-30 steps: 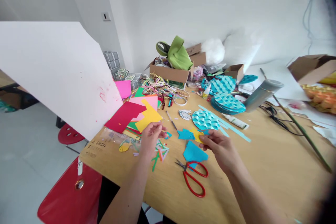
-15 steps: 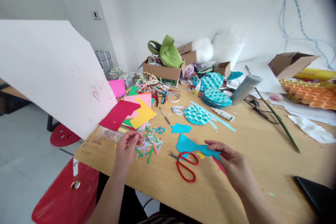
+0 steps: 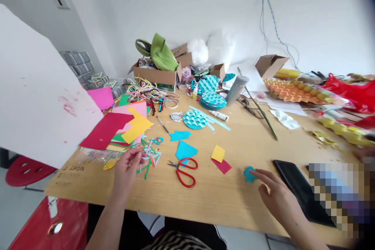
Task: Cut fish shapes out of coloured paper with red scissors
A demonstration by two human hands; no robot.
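reaching farther right than before: right hand touches blue cutout near flat black object, thumb and index spread; left hand beside paper strips, fingers curled, hold unclear. wooden tabletop; white wall behind.

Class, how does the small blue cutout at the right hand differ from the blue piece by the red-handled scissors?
The cutout looks smaller than the blue piece. The cutout's outline is irregular, while the blue piece has long straight edges. The right hand touches the cutout; neither hand touches the blue piece. Both are blue.
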